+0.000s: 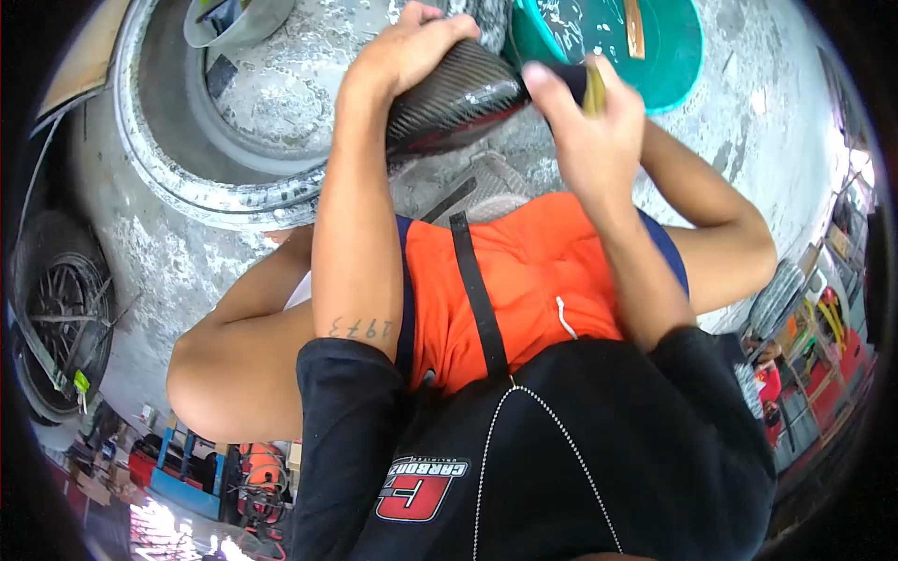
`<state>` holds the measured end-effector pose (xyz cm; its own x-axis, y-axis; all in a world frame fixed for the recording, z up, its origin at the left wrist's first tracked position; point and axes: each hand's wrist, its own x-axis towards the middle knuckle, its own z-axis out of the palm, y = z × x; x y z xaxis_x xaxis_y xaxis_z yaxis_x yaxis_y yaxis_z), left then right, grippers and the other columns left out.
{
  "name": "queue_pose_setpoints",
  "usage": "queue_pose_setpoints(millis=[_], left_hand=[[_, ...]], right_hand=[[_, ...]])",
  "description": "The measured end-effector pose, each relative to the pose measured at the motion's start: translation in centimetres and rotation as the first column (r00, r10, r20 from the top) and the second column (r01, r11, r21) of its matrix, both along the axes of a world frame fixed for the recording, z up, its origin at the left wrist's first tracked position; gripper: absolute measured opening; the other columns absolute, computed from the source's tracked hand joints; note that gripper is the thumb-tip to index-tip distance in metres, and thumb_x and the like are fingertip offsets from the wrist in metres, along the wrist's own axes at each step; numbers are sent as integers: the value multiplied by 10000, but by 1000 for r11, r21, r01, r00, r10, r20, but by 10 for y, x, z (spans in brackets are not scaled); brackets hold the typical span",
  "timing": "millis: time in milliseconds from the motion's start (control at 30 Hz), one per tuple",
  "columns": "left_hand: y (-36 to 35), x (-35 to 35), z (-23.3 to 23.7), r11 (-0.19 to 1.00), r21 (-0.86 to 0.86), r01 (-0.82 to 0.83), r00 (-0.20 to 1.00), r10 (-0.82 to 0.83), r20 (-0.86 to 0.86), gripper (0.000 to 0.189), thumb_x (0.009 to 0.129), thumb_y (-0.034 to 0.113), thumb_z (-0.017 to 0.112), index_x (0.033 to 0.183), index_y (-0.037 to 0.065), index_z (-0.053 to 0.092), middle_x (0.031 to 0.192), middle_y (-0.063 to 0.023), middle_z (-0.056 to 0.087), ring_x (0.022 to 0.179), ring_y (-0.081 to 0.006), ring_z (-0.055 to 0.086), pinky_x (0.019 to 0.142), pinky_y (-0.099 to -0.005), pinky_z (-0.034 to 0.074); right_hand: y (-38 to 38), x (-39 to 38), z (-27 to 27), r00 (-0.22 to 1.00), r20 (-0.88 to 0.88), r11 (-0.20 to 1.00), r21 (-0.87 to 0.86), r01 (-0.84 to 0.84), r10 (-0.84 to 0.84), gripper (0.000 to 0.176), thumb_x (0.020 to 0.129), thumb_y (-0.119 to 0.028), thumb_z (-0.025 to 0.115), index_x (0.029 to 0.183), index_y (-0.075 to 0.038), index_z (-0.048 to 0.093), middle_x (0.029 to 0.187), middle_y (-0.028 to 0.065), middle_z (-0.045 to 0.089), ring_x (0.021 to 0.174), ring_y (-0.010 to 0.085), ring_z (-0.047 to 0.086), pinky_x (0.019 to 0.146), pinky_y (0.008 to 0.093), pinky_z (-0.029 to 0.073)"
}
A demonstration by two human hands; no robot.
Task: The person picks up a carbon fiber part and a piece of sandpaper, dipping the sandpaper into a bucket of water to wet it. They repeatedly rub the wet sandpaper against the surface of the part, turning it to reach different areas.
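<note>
My left hand [416,47] lies over the top of a glossy carbon-fibre part [458,93] with a woven dark pattern and a reddish lower side. Its fingers curl round the far edge and are partly hidden. At the right end of this part, my right hand [599,126] grips a dark pad [567,79] with a yellowish strip along one side. The pad meets the part's end, or comes very close to it; motion blur hides the exact contact. The part is held above the floor in front of my crossed legs.
A teal tub [687,56] with water and a wooden stick [634,28] stands at the upper right. A large whitish-stained ring like a tyre [140,154] lies at the upper left, near a grey bucket [248,26]. A spoked wheel [65,309] is at far left.
</note>
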<state>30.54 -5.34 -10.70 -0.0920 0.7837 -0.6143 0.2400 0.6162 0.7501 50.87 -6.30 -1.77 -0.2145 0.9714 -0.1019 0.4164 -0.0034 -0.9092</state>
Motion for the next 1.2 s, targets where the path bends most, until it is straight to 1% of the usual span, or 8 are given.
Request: queue_pose_setpoints(millis=[467, 533, 700, 733, 800, 1033, 1067, 1200], left_hand=[[-1, -1, -2, 997, -33, -66, 996, 67, 53, 662, 847, 535, 679, 1275, 40, 576, 1138, -130, 638, 1051, -225, 603, 945, -330, 467], [1, -1, -14, 1000, 4, -26, 999, 27, -25, 674, 850, 521, 688, 1302, 38, 557, 1157, -122, 625, 1105, -216, 568, 977, -313, 439], [-2, -5, -15, 994, 110, 21, 1000, -21, 6, 638, 907, 546, 610, 1300, 47, 547, 1150, -129, 633, 1075, -213, 594, 963, -337, 462], [0, -6, -17, 999, 39, -28, 992, 23, 126, 657, 908, 557, 594, 1315, 45, 534, 1168, -139, 630, 1086, -219, 592, 975, -333, 458], [-1, -7, -18, 999, 42, 2, 999, -4, 46, 676, 899, 556, 610, 1326, 40, 523, 1171, -139, 626, 1080, -219, 593, 968, -325, 459], [-1, -7, -19, 995, 87, 52, 999, -53, 11, 660, 935, 526, 580, 1373, 36, 515, 1208, -134, 639, 1093, -222, 605, 978, -338, 463], [-2, -6, -22, 995, 86, 58, 998, -59, 13, 660, 935, 526, 580, 1373, 36, 515, 1208, -134, 639, 1093, -222, 605, 978, -338, 463], [1, -10, -27, 986, 107, 124, 992, -121, -36, 654, 941, 543, 543, 1369, 49, 536, 1252, -130, 628, 1151, -219, 592, 1025, -341, 440]], right_hand=[[27, -17, -14, 998, 31, 998, -44, -45, 47, 395, 898, -284, 766, 783, 55, 599, 674, 95, 537, 631, 150, 472, 601, 352, 439], [6, -5, -2, 996, 79, 996, 76, -37, 31, 347, 941, -252, 764, 784, 1, 587, 679, -51, 445, 666, 47, 382, 587, 261, 365], [27, -13, -7, 995, 18, 995, -12, -98, 98, 333, 874, -259, 768, 883, 48, 640, 747, 146, 625, 667, 181, 555, 653, 346, 483], [37, -28, -23, 977, -164, 990, 48, -132, 138, 359, 939, -296, 743, 812, 7, 598, 676, -46, 474, 658, 74, 403, 583, 294, 387], [36, -20, -18, 987, 57, 988, 27, -150, 148, 315, 885, -249, 754, 925, 46, 654, 758, 136, 644, 682, 178, 589, 669, 340, 494], [42, -17, -20, 968, 58, 970, -1, -245, 244, 326, 938, -275, 757, 869, 12, 619, 760, 1, 522, 733, 101, 480, 659, 287, 408], [60, -23, -11, 937, 125, 927, -238, -290, 325, 257, 887, -181, 764, 796, 35, 660, 706, 147, 601, 665, 141, 542, 620, 368, 455], [52, -1, 7, 868, 225, 891, 0, -455, 443, 409, 914, -262, 736, 724, 42, 540, 640, 105, 489, 632, 138, 436, 586, 361, 397]])
